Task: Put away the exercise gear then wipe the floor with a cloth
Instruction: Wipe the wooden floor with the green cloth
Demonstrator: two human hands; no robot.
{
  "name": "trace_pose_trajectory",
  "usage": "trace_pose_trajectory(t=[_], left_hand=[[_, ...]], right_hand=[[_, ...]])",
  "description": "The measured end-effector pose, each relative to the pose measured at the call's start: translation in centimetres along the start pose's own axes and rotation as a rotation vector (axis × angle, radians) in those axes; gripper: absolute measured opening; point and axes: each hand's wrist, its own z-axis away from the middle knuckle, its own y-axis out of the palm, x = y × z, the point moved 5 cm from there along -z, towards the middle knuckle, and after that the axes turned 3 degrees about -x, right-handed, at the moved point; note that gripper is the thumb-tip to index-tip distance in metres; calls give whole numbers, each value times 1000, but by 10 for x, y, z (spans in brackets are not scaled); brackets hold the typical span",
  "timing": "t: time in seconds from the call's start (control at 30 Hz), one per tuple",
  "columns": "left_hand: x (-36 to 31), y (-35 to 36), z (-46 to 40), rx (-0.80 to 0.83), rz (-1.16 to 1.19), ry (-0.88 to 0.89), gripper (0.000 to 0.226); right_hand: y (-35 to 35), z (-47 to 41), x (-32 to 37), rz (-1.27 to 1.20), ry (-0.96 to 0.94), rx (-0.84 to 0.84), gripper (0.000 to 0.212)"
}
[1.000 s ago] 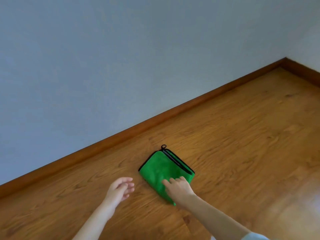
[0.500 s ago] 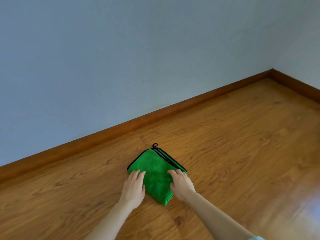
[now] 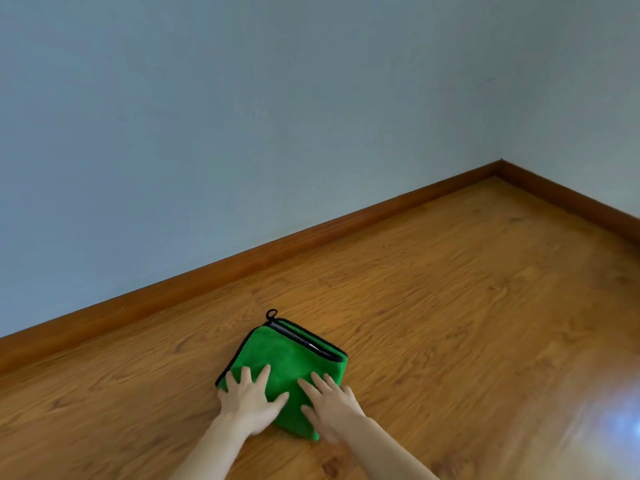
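Note:
A folded green cloth [image 3: 281, 355] with black edging and a small loop at its far corner lies flat on the wooden floor [image 3: 450, 306]. My left hand [image 3: 250, 400] presses on the cloth's near left part with fingers spread and straight. My right hand [image 3: 331, 405] presses flat on the near right part, fingers straight. Both palms cover the cloth's near edge. No exercise gear is in view.
A brown skirting board [image 3: 242, 261] runs along the pale blue wall [image 3: 242, 116] behind the cloth and turns at the room corner [image 3: 498, 166] on the right. A bright glare patch [image 3: 620, 420] shines on the floor at the lower right.
My left hand came from the bare floor onto the cloth and now lies flat on it beside my right hand. The view has shifted, bringing the room corner further into the frame.

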Motion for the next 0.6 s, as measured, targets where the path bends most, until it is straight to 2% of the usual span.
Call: trace_pose_trajectory(t=[0.13,0.23,0.4,0.6], left_hand=[[-8,9,23,105,-52,-12,93],[-7,18,43,159,-79,48,91],[11,3,58,-254,-43,181,63],[29,24,39,-407,13,210,65]], right_hand=[[-13,2,-12,-147,73,-92,57],[-13,3,-8,-95,62,-93,57],[-14,8,4,-2,5,-145,58],[-13,5,22,52,-92,-256,56]])
